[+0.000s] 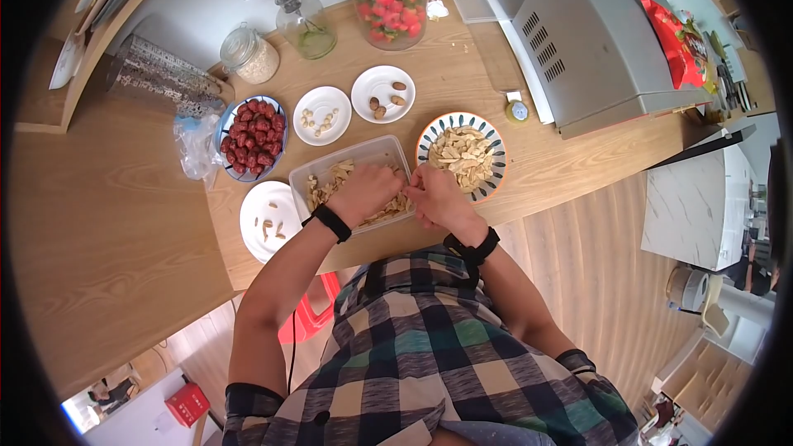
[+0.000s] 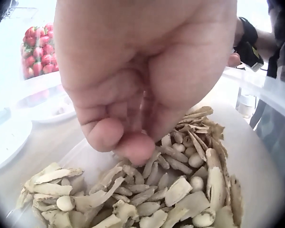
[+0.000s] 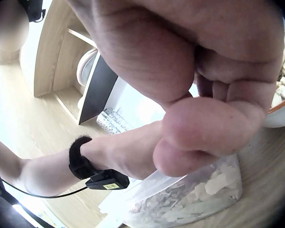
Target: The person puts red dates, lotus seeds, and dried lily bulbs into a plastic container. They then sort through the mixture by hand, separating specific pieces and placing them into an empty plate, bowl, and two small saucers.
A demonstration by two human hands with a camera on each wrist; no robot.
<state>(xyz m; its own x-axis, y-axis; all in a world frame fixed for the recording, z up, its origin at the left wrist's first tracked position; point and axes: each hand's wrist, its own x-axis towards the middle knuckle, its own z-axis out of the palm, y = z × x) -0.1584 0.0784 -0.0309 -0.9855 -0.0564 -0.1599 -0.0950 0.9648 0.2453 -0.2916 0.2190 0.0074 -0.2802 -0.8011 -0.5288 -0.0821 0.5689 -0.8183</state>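
My left hand (image 1: pixel 370 192), fingers curled inward, is over a clear plastic box (image 1: pixel 301 185). Inside lies a mix of pale dried slices (image 2: pixel 179 191), small round whitish balls (image 2: pixel 196 184) and slender ridged pieces (image 2: pixel 175 164). My right hand (image 1: pixel 441 196) is at the box's right side, thumb and fingertips drawn together close to the left fingertips. What the fingertips hold is hidden, so I cannot tell. Right of the box, a patterned bowl (image 1: pixel 424 134) contains a heap of flat beige slices (image 1: pixel 462 158).
Plates around the box carry whitish balls (image 1: pixel 318 120), brown nut-like pieces (image 1: pixel 379 112) and slender brownish pieces (image 1: pixel 268 228). Dried red dates (image 1: pixel 253 139) fill a bowl at left. Behind stand an oat jar (image 1: pixel 252 58), a vase (image 1: pixel 310 31), a strawberry container (image 1: pixel 390 0) and a grey appliance (image 1: pixel 591 41).
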